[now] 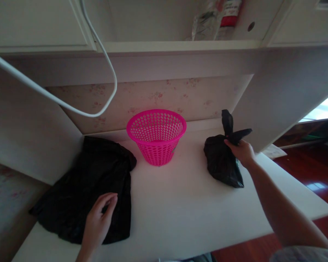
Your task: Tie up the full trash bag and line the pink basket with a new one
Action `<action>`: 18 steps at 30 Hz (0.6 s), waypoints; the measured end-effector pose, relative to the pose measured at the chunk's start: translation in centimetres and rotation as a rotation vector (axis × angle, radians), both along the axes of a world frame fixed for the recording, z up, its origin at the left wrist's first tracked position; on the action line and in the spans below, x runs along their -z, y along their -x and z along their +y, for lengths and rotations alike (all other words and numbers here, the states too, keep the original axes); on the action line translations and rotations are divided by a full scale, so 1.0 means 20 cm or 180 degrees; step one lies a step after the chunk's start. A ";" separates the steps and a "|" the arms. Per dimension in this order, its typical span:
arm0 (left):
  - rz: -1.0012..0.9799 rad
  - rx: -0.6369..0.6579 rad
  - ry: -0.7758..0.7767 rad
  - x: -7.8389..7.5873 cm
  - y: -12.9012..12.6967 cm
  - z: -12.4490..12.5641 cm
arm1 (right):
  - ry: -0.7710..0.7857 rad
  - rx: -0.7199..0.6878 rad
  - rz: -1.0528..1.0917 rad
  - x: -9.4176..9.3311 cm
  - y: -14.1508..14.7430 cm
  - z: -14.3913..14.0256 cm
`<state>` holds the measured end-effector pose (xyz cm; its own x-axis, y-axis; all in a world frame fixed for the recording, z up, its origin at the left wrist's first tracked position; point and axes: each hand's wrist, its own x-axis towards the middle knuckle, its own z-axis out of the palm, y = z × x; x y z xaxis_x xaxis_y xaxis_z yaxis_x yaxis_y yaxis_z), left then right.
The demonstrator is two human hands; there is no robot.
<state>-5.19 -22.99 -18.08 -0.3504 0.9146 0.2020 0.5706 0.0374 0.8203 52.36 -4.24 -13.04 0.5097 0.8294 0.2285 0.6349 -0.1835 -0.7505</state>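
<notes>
At the right of the white desk, my right hand (242, 152) is closed on the neck of a tied black plastic bag (222, 163), just under its knot, with two loose ends sticking up. The bag is small and bulges, and its lower end is at the desk top. My left hand (100, 216) hovers over a large flat black plastic bag (98, 174) spread at the left. Its fingers curl in toward the thumb, and nothing shows between them. Between the two bags stands a pink perforated plastic basket (160, 156), upright with its mouth up.
The white desk (180, 211) has upright panels at both sides and a shelf (180, 45) above, holding clear and red-labelled bottles (231, 16). A white cable (109, 98) hangs in front at upper left. Reddish floor (317, 182) shows past the right edge.
</notes>
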 end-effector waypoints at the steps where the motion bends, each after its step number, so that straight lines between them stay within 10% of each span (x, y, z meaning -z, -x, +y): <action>1: 0.0083 -0.0141 -0.0044 -0.01 0.07 0.02 | 0.0001 -0.0009 -0.0047 0.01 0.01 -0.01; 11: 0.1547 -0.0959 0.0216 -0.08 0.75 0.25 | -0.2606 0.0427 -0.1460 0.06 0.39 -0.45; 18: 0.1537 -0.0982 0.1063 0.05 0.82 0.46 | -0.0787 -0.1589 0.0647 0.42 1.12 -0.63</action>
